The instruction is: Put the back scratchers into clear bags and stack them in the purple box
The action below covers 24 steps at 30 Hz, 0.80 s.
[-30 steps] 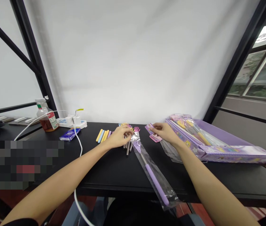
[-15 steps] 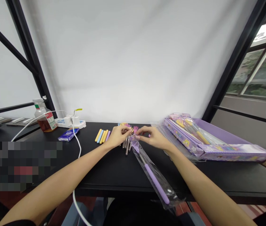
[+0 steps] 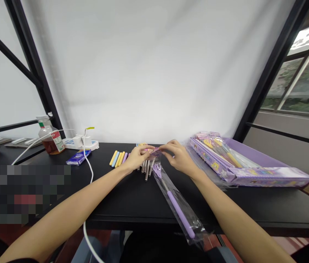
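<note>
Above the middle of the black desk (image 3: pixel 121 206), the left hand (image 3: pixel 137 159) and right hand (image 3: pixel 179 157) closed their fingertips on the top of a clear plastic sleeve (image 3: pixel 172 201). Inside it lay a purple-handled back scratcher (image 3: pixel 178 212), running toward the desk's front edge. Loose steel rods (image 3: pixel 145 171) and pastel handles (image 3: pixel 117 158) lay near the left hand.
</note>
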{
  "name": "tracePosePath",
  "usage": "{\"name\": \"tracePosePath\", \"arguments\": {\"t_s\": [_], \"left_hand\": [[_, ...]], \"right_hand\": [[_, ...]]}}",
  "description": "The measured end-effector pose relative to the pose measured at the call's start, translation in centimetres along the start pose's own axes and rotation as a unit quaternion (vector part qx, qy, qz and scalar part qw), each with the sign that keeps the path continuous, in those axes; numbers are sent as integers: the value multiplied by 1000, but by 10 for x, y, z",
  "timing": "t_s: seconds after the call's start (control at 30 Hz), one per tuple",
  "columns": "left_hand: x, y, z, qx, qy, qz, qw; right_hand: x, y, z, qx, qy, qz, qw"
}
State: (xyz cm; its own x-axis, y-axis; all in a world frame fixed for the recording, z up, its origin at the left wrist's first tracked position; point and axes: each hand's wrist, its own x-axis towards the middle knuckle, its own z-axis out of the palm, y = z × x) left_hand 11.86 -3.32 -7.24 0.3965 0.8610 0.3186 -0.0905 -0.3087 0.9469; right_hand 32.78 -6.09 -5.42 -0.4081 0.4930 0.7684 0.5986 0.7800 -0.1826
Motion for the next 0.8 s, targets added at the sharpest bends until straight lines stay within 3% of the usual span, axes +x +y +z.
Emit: {"name": "tracePosePath", "arguments": {"t_s": [0.33, 0.6, 0.8], "left_hand": [[0, 0, -1, -25, 8, -20, 999], [0, -1, 2, -40, 4, -31, 999], [0, 1, 2, -46, 17, -42, 998]], "right_hand": [[-1, 5, 4, -29, -7, -56, 998], [-2, 1, 9, -42, -19, -34, 998], [-2, -3, 11, -37, -21, -60, 997]]}}
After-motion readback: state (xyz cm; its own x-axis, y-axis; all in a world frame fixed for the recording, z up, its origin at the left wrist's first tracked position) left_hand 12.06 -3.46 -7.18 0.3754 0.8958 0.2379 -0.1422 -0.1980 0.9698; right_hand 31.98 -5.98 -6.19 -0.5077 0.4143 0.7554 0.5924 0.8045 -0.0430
